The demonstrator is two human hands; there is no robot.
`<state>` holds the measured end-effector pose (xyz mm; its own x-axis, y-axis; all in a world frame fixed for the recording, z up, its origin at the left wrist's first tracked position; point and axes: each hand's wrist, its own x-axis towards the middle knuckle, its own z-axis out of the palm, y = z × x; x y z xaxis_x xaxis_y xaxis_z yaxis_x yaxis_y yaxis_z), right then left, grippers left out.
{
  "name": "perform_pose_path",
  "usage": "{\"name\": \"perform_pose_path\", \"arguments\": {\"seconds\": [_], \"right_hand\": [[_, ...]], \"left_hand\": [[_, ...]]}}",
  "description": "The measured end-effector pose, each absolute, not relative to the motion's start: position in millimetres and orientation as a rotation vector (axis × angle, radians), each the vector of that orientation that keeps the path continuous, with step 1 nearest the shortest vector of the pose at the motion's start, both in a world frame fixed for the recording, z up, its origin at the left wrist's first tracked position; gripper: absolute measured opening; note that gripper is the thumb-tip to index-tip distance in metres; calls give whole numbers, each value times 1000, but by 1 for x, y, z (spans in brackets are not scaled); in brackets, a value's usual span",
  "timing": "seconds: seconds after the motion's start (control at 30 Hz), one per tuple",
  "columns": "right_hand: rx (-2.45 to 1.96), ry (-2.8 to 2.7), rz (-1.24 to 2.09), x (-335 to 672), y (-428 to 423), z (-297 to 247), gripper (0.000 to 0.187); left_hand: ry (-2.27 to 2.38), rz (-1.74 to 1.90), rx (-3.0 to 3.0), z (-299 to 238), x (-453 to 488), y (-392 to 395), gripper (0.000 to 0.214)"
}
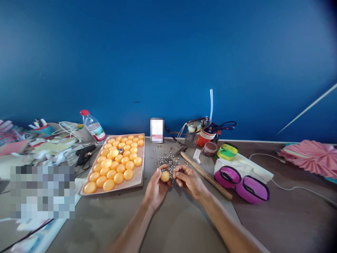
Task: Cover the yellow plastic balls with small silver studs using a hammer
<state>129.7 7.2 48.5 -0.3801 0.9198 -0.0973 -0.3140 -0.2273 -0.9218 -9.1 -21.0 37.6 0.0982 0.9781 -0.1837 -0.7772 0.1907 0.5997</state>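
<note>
My left hand is closed round a small orange ball, held between thumb and fingers just above the table. My right hand is curled right beside the ball, fingertips pinched near it; what they hold is too small to make out. Just beyond both hands lies a pile of small silver metal bells or beads. To the left, a flat tray carries several more orange balls.
A water bottle stands behind the tray. A wooden stick, pink open case, green-yellow object, tape roll, and red cup with tools lie right. A glue gun and clutter lie left. A pink paper fan lies far right.
</note>
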Motion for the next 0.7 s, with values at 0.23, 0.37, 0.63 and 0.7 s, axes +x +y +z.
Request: {"name": "perform_pose_path", "arguments": {"seconds": [0.23, 0.37, 0.63, 0.7], "right_hand": [[-893, -1181, 1650, 126, 6, 43, 23], [-911, -1215, 1648, 123, 5, 45, 23], [-885, -1205, 1685, 122, 3, 44, 21], [-861, -1186, 1713, 122, 3, 43, 21]], "left_hand": [[658, 1385, 420, 35, -7, -21, 28], [662, 1393, 449, 33, -5, -20, 26], [651, 1383, 473, 32, -5, -21, 27], [639, 1373, 494, 33, -4, -21, 28]]}}
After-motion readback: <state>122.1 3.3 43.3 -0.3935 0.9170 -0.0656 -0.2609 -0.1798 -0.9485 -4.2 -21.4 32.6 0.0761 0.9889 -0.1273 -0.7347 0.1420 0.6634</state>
